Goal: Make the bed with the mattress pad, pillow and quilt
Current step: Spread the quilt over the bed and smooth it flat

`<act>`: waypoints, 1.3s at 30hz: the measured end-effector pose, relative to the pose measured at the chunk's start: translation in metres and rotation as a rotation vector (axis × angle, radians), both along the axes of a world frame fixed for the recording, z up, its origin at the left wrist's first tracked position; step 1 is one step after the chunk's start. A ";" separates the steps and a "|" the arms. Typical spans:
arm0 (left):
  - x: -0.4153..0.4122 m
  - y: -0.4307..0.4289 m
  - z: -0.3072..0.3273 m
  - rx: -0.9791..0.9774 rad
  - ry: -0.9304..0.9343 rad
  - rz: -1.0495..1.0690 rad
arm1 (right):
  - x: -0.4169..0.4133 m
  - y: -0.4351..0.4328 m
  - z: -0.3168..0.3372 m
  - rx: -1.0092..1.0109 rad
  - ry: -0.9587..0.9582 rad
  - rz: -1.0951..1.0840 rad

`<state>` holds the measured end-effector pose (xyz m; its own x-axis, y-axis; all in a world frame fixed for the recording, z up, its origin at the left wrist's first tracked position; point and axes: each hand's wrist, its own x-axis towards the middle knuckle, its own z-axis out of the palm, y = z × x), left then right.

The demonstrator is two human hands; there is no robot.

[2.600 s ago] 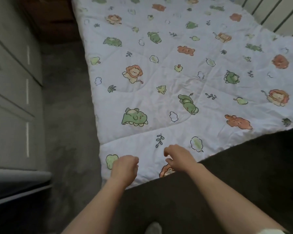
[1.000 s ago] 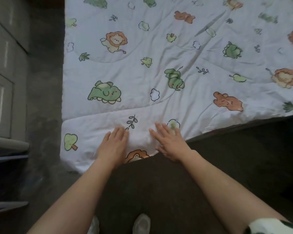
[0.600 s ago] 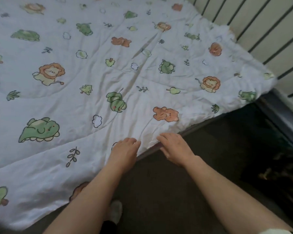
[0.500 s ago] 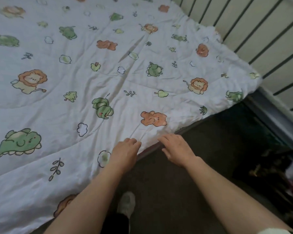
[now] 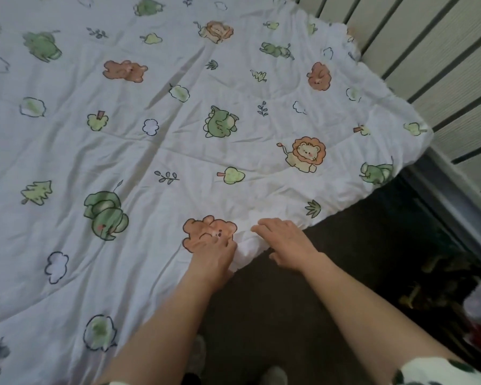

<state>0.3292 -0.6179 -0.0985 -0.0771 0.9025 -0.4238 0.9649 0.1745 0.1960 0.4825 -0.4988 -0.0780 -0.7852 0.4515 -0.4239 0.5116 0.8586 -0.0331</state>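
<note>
The quilt (image 5: 150, 151) w/ animal prints lies spread over the bed, its near edge beside the dark floor (image 5: 261, 315) and its far-right corner near the slatted wall (image 5: 428, 65). The left hand (image 5: 214, 254) presses flat on the bear print at the near edge, fingers stretched, not grasping. Just beside it the right hand (image 5: 286, 245) rests on the same edge, fingers also straight & released, w/ a small fold of fabric btw. the two hands.

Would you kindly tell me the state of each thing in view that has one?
quilt: spread out, wrinkled, bunched up at the near edge.
left hand: fingers flat, pressing on the quilt's near edge.
right hand: fingers straight, resting on the quilt's near edge.
</note>
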 end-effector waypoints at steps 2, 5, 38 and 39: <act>0.007 0.006 -0.009 -0.043 -0.009 0.051 | 0.001 0.011 -0.015 0.009 0.010 0.051; 0.020 0.010 -0.020 -0.053 0.056 0.123 | 0.006 0.025 -0.036 0.025 -0.010 0.130; 0.157 0.219 0.041 0.111 0.065 0.294 | 0.129 0.219 0.020 -0.080 0.144 0.241; 0.159 0.231 0.042 0.120 0.059 0.278 | 0.136 0.231 0.022 -0.065 0.152 0.214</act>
<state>0.4886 -0.3874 -0.0566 -0.3493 0.8868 -0.3025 0.8940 0.4121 0.1760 0.6186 -0.2677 -0.0560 -0.9168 0.2437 -0.3165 0.3034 0.9402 -0.1547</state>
